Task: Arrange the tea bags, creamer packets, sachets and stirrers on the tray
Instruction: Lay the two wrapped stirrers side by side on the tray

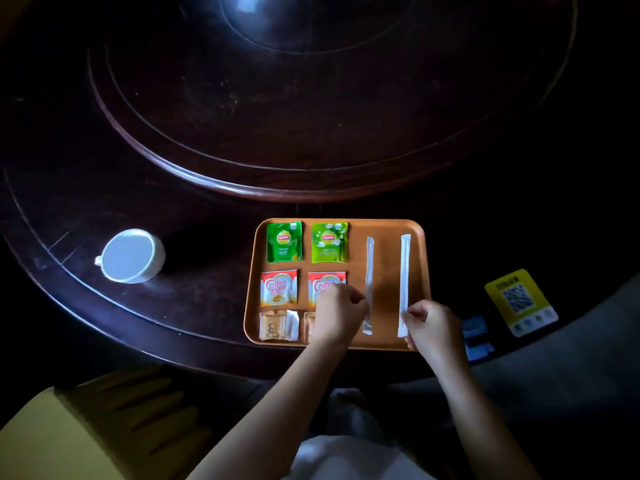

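- The right hand (429,323) has its fingers (414,311) pinched closed on the near end of the right-hand stirrer, a long thin stick in a white paper sleeve (404,282); thumb and forefinger meet on the wrapper just above its bottom tip.
- The left hand (337,315) is curled loosely, its fingers (349,296) bent in beside the near end of the second white-sleeved stirrer (369,282); whether they touch it I cannot tell.
- Both stirrers lie with their long axes running away from the person, roughly parallel and apart from each other, so any straightening would probably be a small swing of the near end, each hand being nearest its own stick.
- Under the left hand a clear sachet (309,323) is mostly hidden; its twin, a clear sachet with brownish contents (277,325), lies just to the left.
- Above those sit two red-and-white creamer packets reading "Coffee mate" (278,288) and (323,284), the second partly covered.
- At the far row are two green foil tea bags with a Lipton badge (284,241) and (329,242).
- All rest on the orange-brown rounded rectangular tray (388,225) on the dark wooden bench (207,209); the layout looks nearly finished.
- Off the tray: a white cup (130,256) to the left, a yellow QR-code card (519,301) to the right, its print unreadable.
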